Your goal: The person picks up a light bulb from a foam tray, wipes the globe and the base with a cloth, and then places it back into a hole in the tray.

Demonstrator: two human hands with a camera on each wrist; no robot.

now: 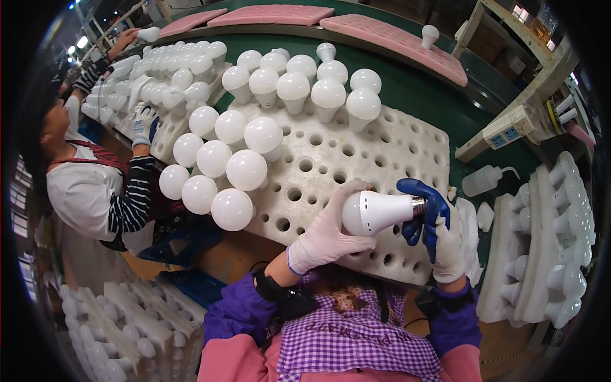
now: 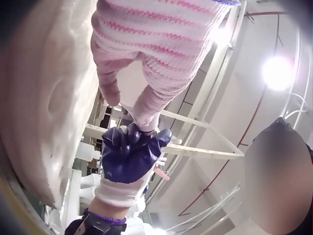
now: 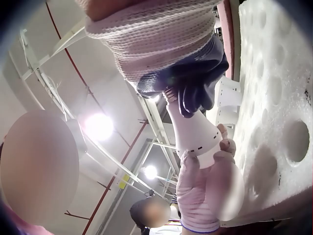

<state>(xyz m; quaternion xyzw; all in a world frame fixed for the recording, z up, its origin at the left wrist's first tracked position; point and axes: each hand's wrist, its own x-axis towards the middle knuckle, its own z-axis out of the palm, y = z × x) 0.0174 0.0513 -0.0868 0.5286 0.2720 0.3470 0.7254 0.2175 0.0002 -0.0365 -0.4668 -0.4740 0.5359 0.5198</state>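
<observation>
A white LED light bulb (image 1: 380, 212) lies sideways over the near part of a white foam board (image 1: 363, 149) with rows of holes. My left hand (image 1: 331, 230), in a pale knitted glove, grips it round the domed end. At the other end my right hand (image 1: 442, 230), in a white glove with blue coating, pinches the metal screw base between thumb and fingers. In the left wrist view the blue fingers (image 2: 129, 147) curl about that base. Dark slots ring the bulb's body in the right wrist view. Several bulbs (image 1: 247, 170) stand dome-up in the board's left and far parts.
Pink foam boards (image 1: 394, 46) lie along the back, one bearing a single bulb (image 1: 430, 35). A squeeze bottle (image 1: 489, 181) and a socket strip (image 1: 509, 135) are at right. Foam stacks with bulbs (image 1: 534, 235) stand at both sides. Another person (image 1: 95, 178) works at left.
</observation>
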